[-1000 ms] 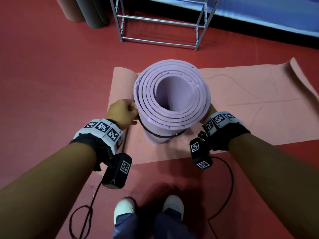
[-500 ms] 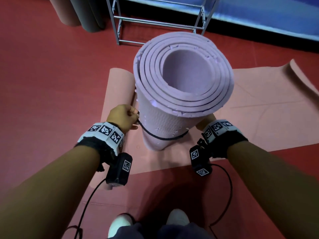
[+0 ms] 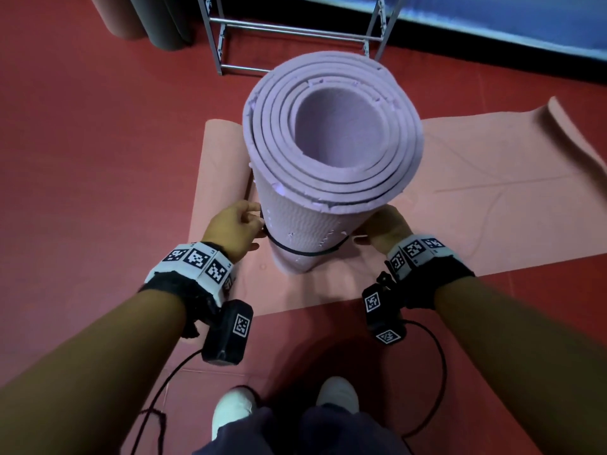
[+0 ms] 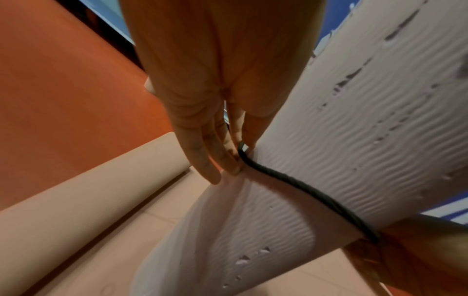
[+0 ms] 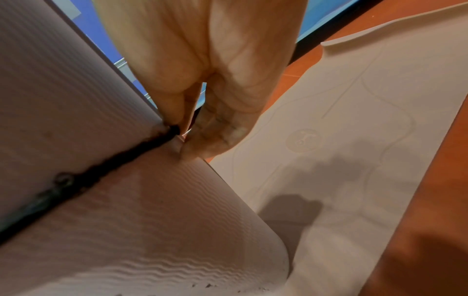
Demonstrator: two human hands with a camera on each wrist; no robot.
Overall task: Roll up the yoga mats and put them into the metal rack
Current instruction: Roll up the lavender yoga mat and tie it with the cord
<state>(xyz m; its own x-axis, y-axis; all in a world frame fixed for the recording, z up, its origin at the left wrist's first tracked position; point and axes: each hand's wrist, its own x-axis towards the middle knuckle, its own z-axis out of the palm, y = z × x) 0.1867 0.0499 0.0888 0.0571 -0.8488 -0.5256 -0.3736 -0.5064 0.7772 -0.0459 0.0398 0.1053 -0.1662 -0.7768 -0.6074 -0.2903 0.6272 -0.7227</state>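
A purple yoga mat (image 3: pixel 305 224), rolled into a thick tube, stands on end over the flat pink mat (image 3: pixel 476 198), its open spiral end toward me. A black elastic band (image 3: pixel 305 254) rings its lower part. My left hand (image 3: pixel 236 224) pinches the band on the roll's left side; in the left wrist view my left hand (image 4: pixel 235 158) has its fingertips closed on the band (image 4: pixel 303 192). On the right side my right hand (image 3: pixel 384 224) pinches the same band (image 5: pixel 101 174), as the right wrist view shows (image 5: pixel 182 138). The metal rack (image 3: pixel 295 27) stands just beyond the roll.
Two rolled mats, one pink (image 3: pixel 115 14) and one grey (image 3: pixel 167 24), stand at the far left beside the rack. A blue pad (image 3: pixel 492 24) runs along the back. The pink mat's left end is curled (image 3: pixel 223 152). My shoes (image 3: pixel 233 412) and wrist cables are on the red floor.
The purple roll has risen toward the camera and now hides part of the rack's lower bar. Both hands have stayed at the band on its lower part.
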